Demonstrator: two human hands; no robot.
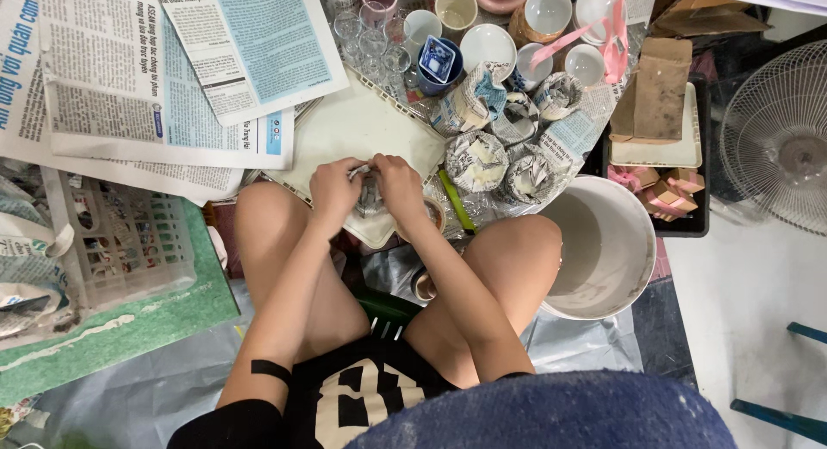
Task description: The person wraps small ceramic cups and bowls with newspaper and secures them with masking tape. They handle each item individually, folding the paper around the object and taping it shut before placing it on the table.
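My left hand (334, 190) and my right hand (399, 183) meet over a white board (362, 126), both closed around a small object wrapped in newspaper (370, 195). The object is mostly hidden by my fingers. Just right of my hands lie several newspaper-wrapped bundles (504, 160). Behind them stand several cups and bowls (487, 44), unwrapped. A green stick (457, 201) lies beside my right wrist.
Loose newspaper sheets (164, 70) cover the floor at the left. A white plastic basket (121, 238) sits at the left, a large white bucket (607, 251) at the right by my knee. Cardboard boxes (659, 87) and a floor fan (780, 134) are at far right.
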